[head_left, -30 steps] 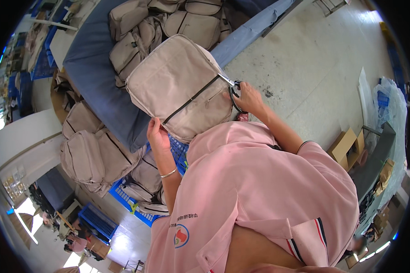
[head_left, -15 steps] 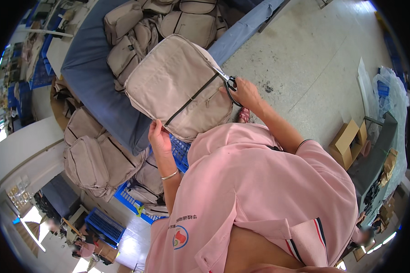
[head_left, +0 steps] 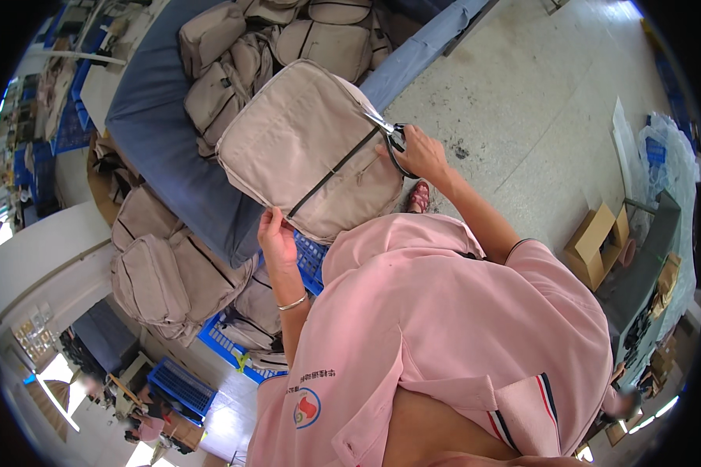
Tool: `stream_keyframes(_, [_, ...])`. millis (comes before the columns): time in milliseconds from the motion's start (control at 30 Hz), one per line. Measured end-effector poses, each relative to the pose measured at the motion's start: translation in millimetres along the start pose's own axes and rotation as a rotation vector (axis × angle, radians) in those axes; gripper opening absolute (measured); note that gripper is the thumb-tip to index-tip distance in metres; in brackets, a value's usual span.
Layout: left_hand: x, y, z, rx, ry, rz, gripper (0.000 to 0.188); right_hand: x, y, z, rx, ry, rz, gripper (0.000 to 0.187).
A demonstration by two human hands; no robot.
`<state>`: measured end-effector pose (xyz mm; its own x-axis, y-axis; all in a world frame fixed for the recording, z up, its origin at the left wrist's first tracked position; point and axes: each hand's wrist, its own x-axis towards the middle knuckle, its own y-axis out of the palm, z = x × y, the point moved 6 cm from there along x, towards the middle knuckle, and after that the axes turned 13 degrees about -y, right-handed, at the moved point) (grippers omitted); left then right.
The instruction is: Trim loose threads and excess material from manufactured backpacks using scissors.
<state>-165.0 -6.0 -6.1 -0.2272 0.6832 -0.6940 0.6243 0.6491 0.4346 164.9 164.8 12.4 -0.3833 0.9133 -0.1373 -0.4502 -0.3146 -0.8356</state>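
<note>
A beige backpack (head_left: pixel 288 136) with a dark zipper strip (head_left: pixel 335 171) across it is held up in front of me. At its near-left edge my left hand (head_left: pixel 277 240) pinches the fabric by the zipper's end. My right hand (head_left: pixel 419 156) grips black-handled scissors (head_left: pixel 396 140), and its fingers also touch the backpack's right side. The metal blades lie over the right edge, near the other end of the zipper strip; whether they are parted is hard to tell.
Several beige backpacks (head_left: pixel 323 50) fill a blue fabric-lined bin (head_left: pixel 160 101) ahead. More backpacks (head_left: pixel 152 272) are piled at the left, over a blue plastic crate (head_left: pixel 226 342). An open cardboard box (head_left: pixel 592 245) stands at the right. My sandaled foot (head_left: pixel 419 197) shows below the backpack.
The backpack and both hands have shifted very slightly to the right. Both grips look the same, and the scissors stay at the right edge.
</note>
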Motion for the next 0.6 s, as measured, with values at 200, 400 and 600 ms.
stream_keyframes(200, [2.4, -3.9, 1.9, 0.002, -0.023, 0.024, 0.016, 11.6, -3.0, 11.9, 0.009, -0.003, 0.064, 0.074])
stream_keyframes(400, [2.8, -3.1, 1.0, 0.0, -0.029, 0.025, 0.017, 7.4, 8.5, 11.0, 0.04, 0.015, 0.002, 0.074])
stream_keyframes(600, [3.0, -5.0, 0.9, 0.004, -0.031, 0.033, 0.017, 6.9, 10.2, 12.6, 0.056, 0.038, -0.018, 0.074])
